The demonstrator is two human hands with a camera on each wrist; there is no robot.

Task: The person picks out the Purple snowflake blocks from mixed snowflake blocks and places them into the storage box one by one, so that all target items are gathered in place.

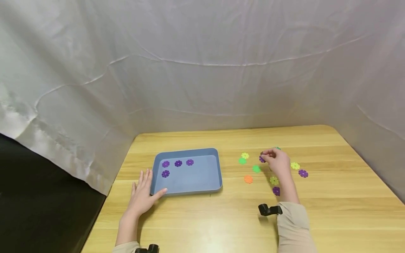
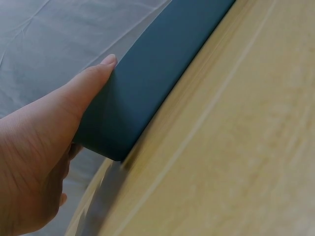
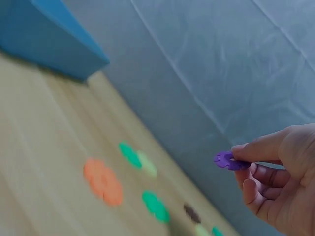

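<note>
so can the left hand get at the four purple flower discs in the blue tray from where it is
Probably yes. The left hand rests against the blue plastic tray's near-left corner, thumb on its front wall. The four purple flower-shaped discs lie uncovered just past the low rim, with nothing between.

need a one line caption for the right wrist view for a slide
Right hand pinching a purple disc above a wooden table scattered with orange and green discs, blue tray behind.

A light wooden counter (image 1: pixel 196 218) with rounded far corners carries a shallow blue plastic tray (image 1: pixel 186 188) left of centre. To its right, flat flower-shaped plastic discs lie scattered on the wood: an orange disc (image 1: pixel 248 179), two green discs (image 1: pixel 242 161), three yellow-green discs (image 1: pixel 245 155) and two purple discs (image 1: pixel 303 173).
</note>
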